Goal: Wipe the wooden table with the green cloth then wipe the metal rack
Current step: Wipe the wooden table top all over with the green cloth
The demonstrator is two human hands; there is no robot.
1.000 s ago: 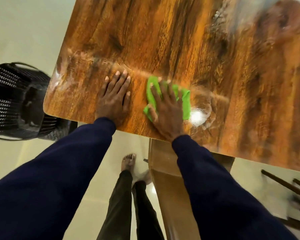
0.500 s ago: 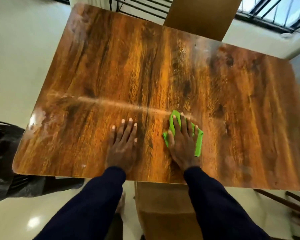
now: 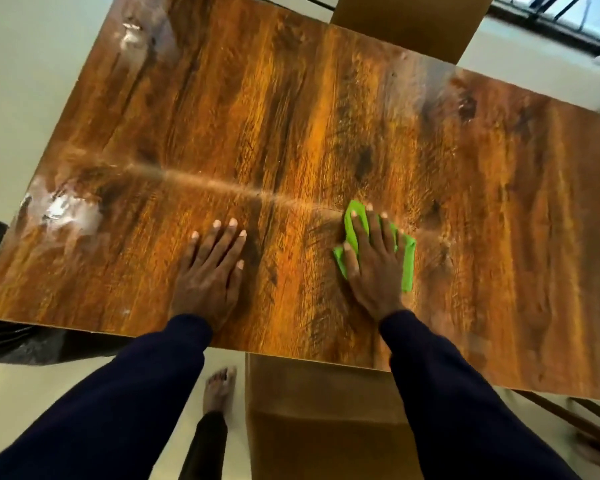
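Green cloth (image 3: 408,268) pinned flat under our right hand (image 3: 374,268), fingers straight and spread, pressing it to the table (image 3: 326,116) near the edge closest to us. Its long axis runs with the fingers, away from us. Left hand (image 3: 210,275) lies flat alongside, fingers straight, holding nothing. White smears (image 3: 66,209) sit well left of the left hand; we judge strokes must reach there.

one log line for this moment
stage: table wipe | right hand: pressing green cloth | left hand: flat on wooden table
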